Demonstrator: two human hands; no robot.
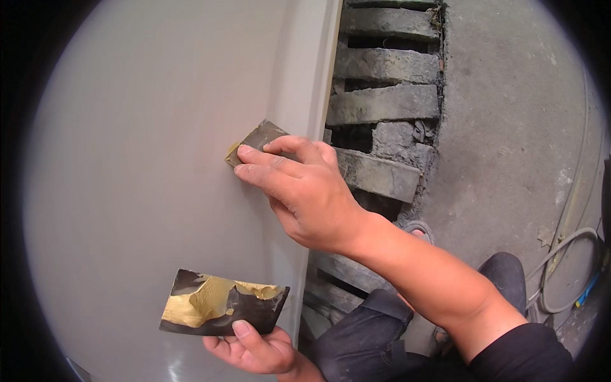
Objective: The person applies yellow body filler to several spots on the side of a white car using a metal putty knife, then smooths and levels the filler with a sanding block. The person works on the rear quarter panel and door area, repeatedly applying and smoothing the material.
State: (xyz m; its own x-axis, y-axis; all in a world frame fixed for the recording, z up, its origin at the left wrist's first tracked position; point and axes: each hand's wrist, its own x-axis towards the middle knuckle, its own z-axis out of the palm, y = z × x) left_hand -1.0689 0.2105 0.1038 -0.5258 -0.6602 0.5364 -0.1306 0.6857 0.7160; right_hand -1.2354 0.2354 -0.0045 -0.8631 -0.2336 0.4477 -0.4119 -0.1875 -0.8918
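My right hand (pixel 305 188) grips a small flat grey-brown spreader (pixel 259 134) against the large pale grey panel (pixel 140 127), near its right edge. A little yellow paste shows on the spreader's left corner. Below it, my left hand (pixel 254 350) holds a dark flat plate (pixel 254 312) with its thumb on the lower edge. A thick smear of yellow putty (pixel 197 299) lies on that plate.
Right of the panel are worn concrete slats (pixel 385 102) with dark gaps, then a rough concrete floor (pixel 503 108). My bent legs (pixel 356 331) are at the bottom. Pale hoses (pixel 566 242) lie coiled at the right.
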